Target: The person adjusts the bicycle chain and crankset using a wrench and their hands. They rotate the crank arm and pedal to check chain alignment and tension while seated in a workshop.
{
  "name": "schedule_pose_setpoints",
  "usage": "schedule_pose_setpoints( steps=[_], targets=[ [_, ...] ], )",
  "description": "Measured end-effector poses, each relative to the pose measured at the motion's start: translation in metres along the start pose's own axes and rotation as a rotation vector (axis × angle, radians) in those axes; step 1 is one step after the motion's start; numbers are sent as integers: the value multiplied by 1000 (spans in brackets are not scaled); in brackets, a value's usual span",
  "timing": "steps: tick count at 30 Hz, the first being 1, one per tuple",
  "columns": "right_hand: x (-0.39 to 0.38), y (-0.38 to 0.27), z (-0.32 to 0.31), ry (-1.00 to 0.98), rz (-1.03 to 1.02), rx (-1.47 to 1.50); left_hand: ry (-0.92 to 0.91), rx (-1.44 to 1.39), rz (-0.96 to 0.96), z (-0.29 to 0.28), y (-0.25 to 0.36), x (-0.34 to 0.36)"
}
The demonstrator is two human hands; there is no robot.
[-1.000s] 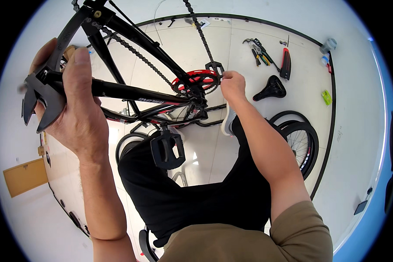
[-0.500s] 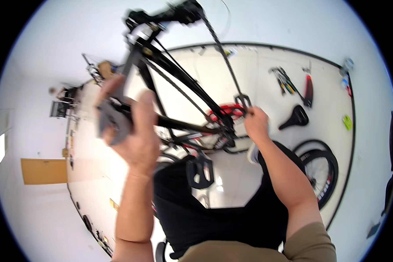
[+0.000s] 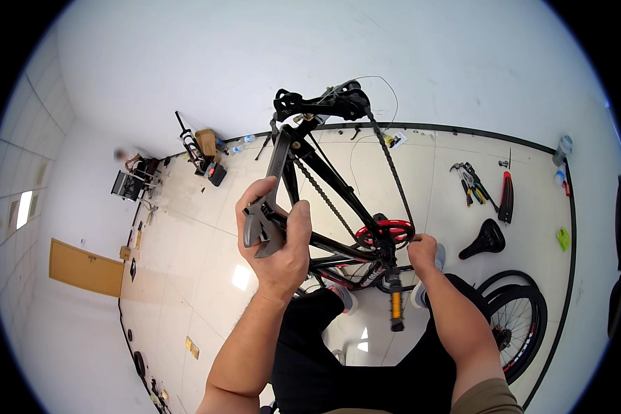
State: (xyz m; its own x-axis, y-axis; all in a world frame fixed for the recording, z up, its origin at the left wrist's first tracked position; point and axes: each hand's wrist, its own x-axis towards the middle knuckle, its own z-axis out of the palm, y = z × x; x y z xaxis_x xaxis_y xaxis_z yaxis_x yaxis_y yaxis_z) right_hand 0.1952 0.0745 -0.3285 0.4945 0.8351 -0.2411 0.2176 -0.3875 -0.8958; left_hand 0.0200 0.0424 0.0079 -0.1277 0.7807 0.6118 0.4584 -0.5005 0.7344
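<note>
My left hand [image 3: 283, 255] is wrapped round a grey adjustable wrench [image 3: 257, 228], its jaws toward me and its handle pointing away along the bike frame. The black bike frame [image 3: 334, 183] stands in front of me, with a rear derailleur [image 3: 321, 107] at its far end. A chain [image 3: 391, 162] runs from there to the red chainring [image 3: 397, 230]. My right hand [image 3: 424, 254] is closed at the chainring's right edge; what its fingers grip is hidden. Below the cranks hangs a pedal [image 3: 396, 303] with an orange reflector.
On the floor to the right lie a black saddle [image 3: 483, 239], pliers and other hand tools [image 3: 470, 185], a red-and-black mudguard-like piece [image 3: 506, 196] and wheels [image 3: 521, 324]. A fork [image 3: 190, 148] and a cardboard box [image 3: 206, 143] stand by the far wall. A person [image 3: 132, 162] is at far left.
My view has shifted, so the bike sits lower and further right in the picture. The cranks have turned, and the near pedal now shows edge-on. My left hand still holds the wrench.
</note>
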Motion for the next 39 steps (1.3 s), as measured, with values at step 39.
schedule_pose_setpoints(
  steps=[39],
  targets=[
    [8, -45, -45, -178, -193, 11, 58, 39, 83, 0, -3, 5]
  ],
)
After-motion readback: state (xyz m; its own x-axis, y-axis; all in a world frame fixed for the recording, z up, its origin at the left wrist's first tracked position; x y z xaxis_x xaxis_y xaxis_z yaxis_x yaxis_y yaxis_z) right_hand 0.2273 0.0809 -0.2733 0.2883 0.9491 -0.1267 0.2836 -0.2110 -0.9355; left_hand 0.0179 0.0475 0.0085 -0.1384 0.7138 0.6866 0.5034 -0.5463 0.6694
